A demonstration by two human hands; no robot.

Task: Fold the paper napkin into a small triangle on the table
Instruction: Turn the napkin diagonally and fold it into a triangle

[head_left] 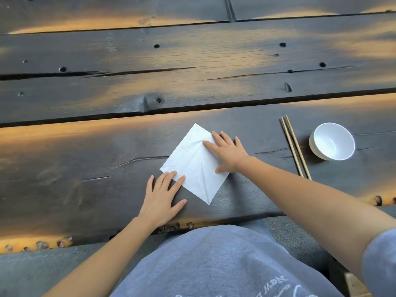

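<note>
A white paper napkin (194, 166) lies flat on the dark wooden table (85, 151), turned like a diamond, with crease lines across it. My right hand (228, 154) rests palm down on its right side, fingers spread, pressing it to the wood. My left hand (164, 195) lies flat on the table at the napkin's lower left edge, with its fingertips on the left corner. Neither hand grips the paper.
A pair of wooden chopsticks (295, 147) lies to the right of the napkin, and a white bowl (332, 141) stands just beyond them. The table's near edge (214, 219) runs just below my left hand, with my grey shirt beneath it.
</note>
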